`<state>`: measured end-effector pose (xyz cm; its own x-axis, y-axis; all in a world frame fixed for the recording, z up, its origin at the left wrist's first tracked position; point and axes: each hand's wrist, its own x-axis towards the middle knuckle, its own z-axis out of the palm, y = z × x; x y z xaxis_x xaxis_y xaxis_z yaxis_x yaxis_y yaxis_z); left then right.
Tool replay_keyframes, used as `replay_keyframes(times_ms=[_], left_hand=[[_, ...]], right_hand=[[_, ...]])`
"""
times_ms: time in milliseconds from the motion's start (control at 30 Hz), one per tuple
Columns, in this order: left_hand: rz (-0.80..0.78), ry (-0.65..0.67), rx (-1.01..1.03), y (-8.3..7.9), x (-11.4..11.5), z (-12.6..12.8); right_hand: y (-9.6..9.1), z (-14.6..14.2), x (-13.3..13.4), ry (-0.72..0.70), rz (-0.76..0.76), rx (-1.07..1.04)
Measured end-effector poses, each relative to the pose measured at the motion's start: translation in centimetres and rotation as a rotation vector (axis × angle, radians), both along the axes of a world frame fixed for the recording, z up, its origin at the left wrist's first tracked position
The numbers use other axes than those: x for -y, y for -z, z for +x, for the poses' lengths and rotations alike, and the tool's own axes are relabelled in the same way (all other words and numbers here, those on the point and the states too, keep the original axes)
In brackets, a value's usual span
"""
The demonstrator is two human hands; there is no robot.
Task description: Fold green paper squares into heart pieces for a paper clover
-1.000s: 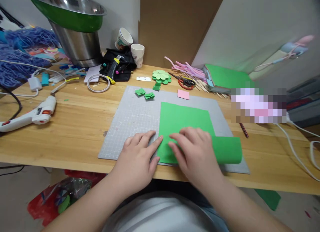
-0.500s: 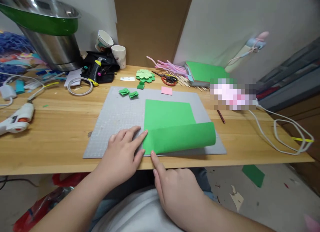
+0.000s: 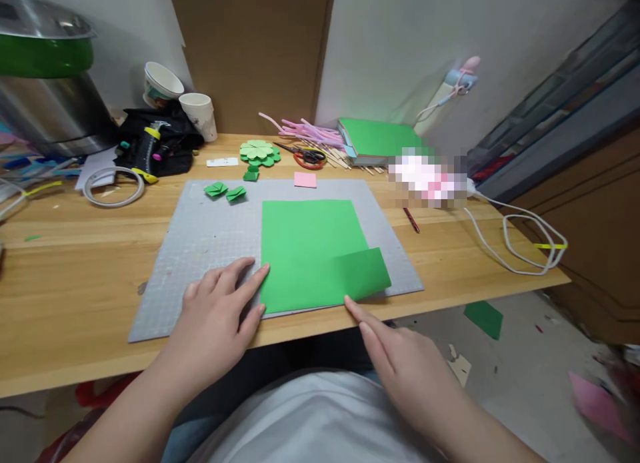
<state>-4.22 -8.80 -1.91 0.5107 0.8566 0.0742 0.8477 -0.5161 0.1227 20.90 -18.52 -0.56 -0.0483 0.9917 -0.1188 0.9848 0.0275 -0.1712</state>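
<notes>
A green sheet of paper point(image 3: 305, 250) lies doubled over along its near edge on a grey cutting mat point(image 3: 195, 230). Its right end lifts off and shows a darker flap. My left hand point(image 3: 217, 306) is open, with spread fingers resting at the sheet's left edge; the index fingertip and thumb touch it. At the near folded edge, right of the middle, the outstretched index finger of my right hand point(image 3: 400, 350) presses down. That hand's other fingers are partly hidden, and it grasps nothing.
Small green folded pieces point(image 3: 216, 190), a pink paper slip point(image 3: 305, 180) and scissors point(image 3: 310, 158) lie beyond the sheet. A tape roll point(image 3: 114, 195) is on the left, near paper cups point(image 3: 199, 113). A pen point(image 3: 411, 220) and white cable point(image 3: 525, 216) are right.
My right index finger has slid rightward along the fold, flattening most of the raised roll. My left hand stays at the sheet's left edge. The view has shifted right.
</notes>
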Motion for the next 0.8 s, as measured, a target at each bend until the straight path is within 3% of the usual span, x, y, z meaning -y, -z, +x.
replay_keyframes(times_ms=[267, 433, 500, 567, 667, 800], left_hand=[[0.002, 0.013, -0.023, 0.2, -0.4, -0.1], [0.018, 0.029, -0.027, 0.4, -0.5, -0.1], [0.028, 0.03, -0.024, 0.5, -0.6, -0.2], [0.037, 0.03, -0.023, 0.6, -0.7, -0.4], [0.046, 0.03, -0.021, 0.8, -0.9, -0.7], [0.075, 0.025, -0.016, 0.9, -0.7, -0.4]], right_hand=[[0.4, 4.8, 1.0, 0.223, -0.06, -0.085], [0.1, 6.5, 0.7, 0.244, -0.097, -0.191], [-0.1, 6.6, 0.1, 0.245, -0.003, -0.249], [-0.1, 6.2, -0.8, 0.234, 0.187, -0.303], [0.2, 4.3, -2.5, 0.051, 0.395, -0.286], [1.0, 1.2, -4.3, -0.237, 0.242, -0.205]])
